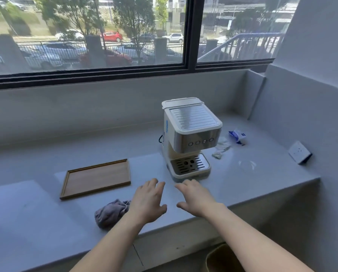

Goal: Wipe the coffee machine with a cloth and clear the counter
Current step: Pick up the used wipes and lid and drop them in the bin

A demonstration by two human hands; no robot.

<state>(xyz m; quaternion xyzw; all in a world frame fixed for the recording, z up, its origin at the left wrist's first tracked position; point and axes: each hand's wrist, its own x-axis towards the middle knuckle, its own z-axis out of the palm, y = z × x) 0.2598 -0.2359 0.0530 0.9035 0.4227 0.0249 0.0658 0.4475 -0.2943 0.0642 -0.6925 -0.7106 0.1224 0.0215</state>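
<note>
Both hands hover low over the counter (262,185), palms down, fingers spread, nothing held. Left hand (147,201) and right hand (195,199) sit side by side, a narrow gap between them. Cloth (111,213), grey and bunched, lies just left of the left wrist, partly hidden behind the forearm; whether skin touches it, cannot tell. Machine (189,138) stands upright just beyond the fingertips, drip tray facing the hands, closest to the right hand. Empty wooden tray (96,178) is ahead and left of the left hand, apart from the cloth. Clutter past the machine, ahead and right of the right hand: crumpled wrappers (221,148), a blue-and-white packet (237,136), a clear scrap of film (246,164). Judged step: take up the cloth, wiping not yet begun. To do it well, the left hand should draw back and leftward, gather the bunch into a firm wad with a flat face outward, not a loose trailing corner. The right hand is best placed to steady the machine by its side so it does not slide when pressed. Wiping the ribbed top first, then the button panel, then the drip tray would keep drips off cleaned faces. The film looks light and could skid.
</note>
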